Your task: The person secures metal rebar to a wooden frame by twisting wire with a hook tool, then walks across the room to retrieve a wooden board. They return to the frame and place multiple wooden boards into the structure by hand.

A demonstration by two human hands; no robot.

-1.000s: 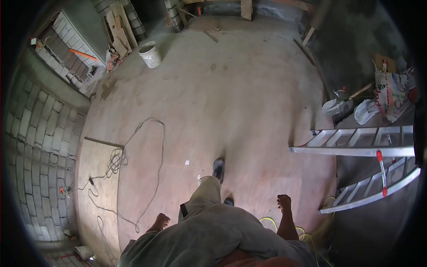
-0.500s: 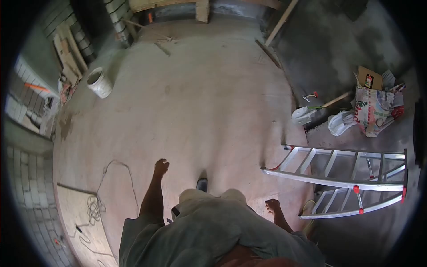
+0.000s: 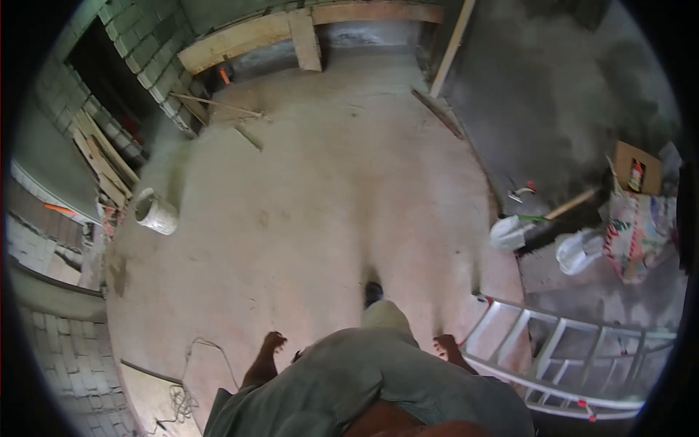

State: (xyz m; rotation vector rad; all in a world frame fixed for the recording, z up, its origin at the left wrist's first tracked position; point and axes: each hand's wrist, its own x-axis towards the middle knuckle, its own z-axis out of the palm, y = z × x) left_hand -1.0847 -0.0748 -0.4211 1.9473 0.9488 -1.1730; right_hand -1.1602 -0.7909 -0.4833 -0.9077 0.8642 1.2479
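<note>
I look down at my own body on a bare concrete floor point(image 3: 328, 197). My left hand point(image 3: 272, 344) hangs at my side, fingers loosely curled, holding nothing. My right hand point(image 3: 445, 344) also hangs empty, close to the end of an aluminium ladder point(image 3: 561, 357) lying on the floor to my right. One dark shoe point(image 3: 373, 292) shows ahead of my knee.
A white bucket point(image 3: 155, 213) stands at the left by stacked wood planks point(image 3: 102, 162) and a block wall. A cable point(image 3: 186, 386) coils at the lower left. Bags, a shovel point(image 3: 535, 218) and a cardboard box point(image 3: 636, 169) clutter the right. A timber beam point(image 3: 240, 36) crosses the far end.
I have walked forward and turned; the bucket and cable slid left and down, the ladder moved closer at my right. My left arm swung forward, then back to my side.
</note>
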